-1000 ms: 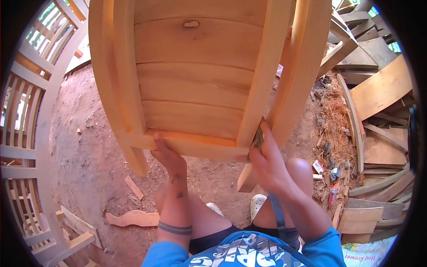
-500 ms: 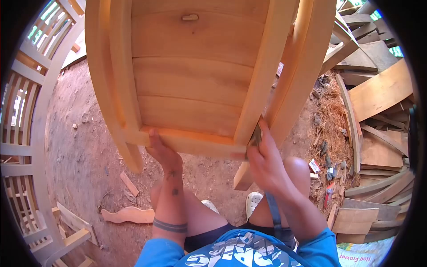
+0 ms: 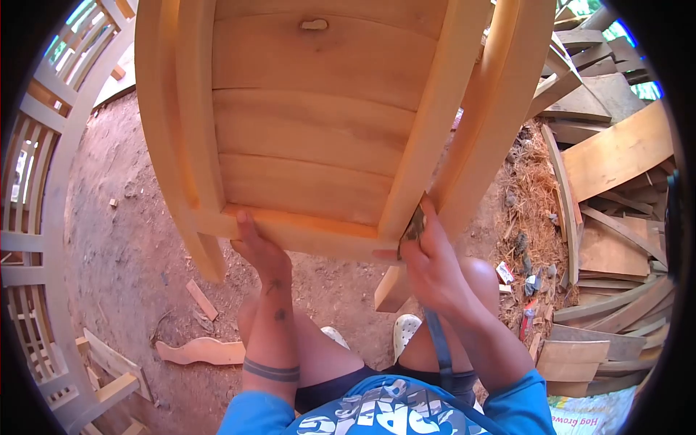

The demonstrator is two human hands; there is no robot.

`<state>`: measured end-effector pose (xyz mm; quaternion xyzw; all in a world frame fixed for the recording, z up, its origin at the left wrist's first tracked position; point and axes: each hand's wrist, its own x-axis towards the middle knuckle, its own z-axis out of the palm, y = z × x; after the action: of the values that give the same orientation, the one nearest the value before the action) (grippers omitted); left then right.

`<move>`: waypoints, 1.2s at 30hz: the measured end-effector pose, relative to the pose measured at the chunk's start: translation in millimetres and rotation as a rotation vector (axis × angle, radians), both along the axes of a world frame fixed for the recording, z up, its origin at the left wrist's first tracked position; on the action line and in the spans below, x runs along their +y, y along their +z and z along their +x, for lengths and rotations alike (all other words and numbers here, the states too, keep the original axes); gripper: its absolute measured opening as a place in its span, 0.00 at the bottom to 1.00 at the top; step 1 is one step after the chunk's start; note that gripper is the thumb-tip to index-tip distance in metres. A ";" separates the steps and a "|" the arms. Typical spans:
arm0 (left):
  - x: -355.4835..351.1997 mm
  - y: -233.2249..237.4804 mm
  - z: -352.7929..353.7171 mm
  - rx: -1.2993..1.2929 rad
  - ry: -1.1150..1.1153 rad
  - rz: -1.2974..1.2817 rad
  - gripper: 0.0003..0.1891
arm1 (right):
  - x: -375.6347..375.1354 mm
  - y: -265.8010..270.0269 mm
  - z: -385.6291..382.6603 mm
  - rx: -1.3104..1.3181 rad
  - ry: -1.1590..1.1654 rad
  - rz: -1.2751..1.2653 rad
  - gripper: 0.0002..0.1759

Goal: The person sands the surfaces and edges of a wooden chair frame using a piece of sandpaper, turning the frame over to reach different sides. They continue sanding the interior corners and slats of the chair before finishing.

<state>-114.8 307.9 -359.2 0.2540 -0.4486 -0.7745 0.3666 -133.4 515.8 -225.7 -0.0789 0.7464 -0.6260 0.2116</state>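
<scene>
A pale wooden furniture frame [image 3: 304,123] with a boarded panel and curved side pieces is tilted up before me. My left hand [image 3: 262,250] grips its near rail [image 3: 319,241] at the left, thumb on top and fingers curled below. At the rail's right corner, my right hand [image 3: 433,257] is closed round a dark folded piece pressed against the wood. A long grey-blue strip [image 3: 440,348], like abrasive cloth, hangs below that hand to my lap. The hand partly hides the folded piece. A squared wooden leg end [image 3: 393,288] juts out beneath the corner.
Slatted wooden furniture [image 3: 47,217] stands along the left. Stacked boards and offcuts [image 3: 616,239] fill the right side, beside shavings [image 3: 533,188] and litter. A curved wood piece [image 3: 199,351] and a small offcut [image 3: 201,300] lie on the dirt floor.
The view has shifted slightly, and both hands appear a little further left. Each keeps its hold at about the same part of the frame.
</scene>
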 end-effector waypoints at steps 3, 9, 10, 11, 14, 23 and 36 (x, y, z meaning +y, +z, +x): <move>0.8 2.7 -3.2 0.034 0.019 -0.031 0.30 | -0.8 12.7 26.3 0.005 -0.091 -0.124 0.39; -2.4 -8.3 -1.6 0.000 0.050 -0.028 0.28 | -0.6 -3.6 17.2 0.116 -0.040 0.085 0.40; -3.2 -10.2 -2.3 0.006 0.058 -0.013 0.28 | -1.0 1.0 21.3 0.089 -0.041 0.040 0.40; -3.6 -12.1 -1.2 0.012 0.059 0.004 0.28 | -2.3 7.9 27.3 0.062 -0.047 -0.002 0.40; -6.3 -21.9 0.1 0.064 0.055 0.063 0.28 | 0.4 -1.6 17.5 0.042 -0.037 0.077 0.41; 1.9 0.0 2.3 -0.003 -0.008 0.031 0.35 | -1.5 -9.7 13.4 0.093 -0.069 0.143 0.45; 3.9 -3.2 2.0 0.035 -0.001 -0.018 0.35 | 2.4 -4.6 29.1 0.160 -0.086 0.040 0.44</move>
<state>-112.8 311.8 -362.5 0.2372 -0.4490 -0.7750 0.3762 -104.4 518.2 -230.3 -0.0922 0.7760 -0.6111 0.1258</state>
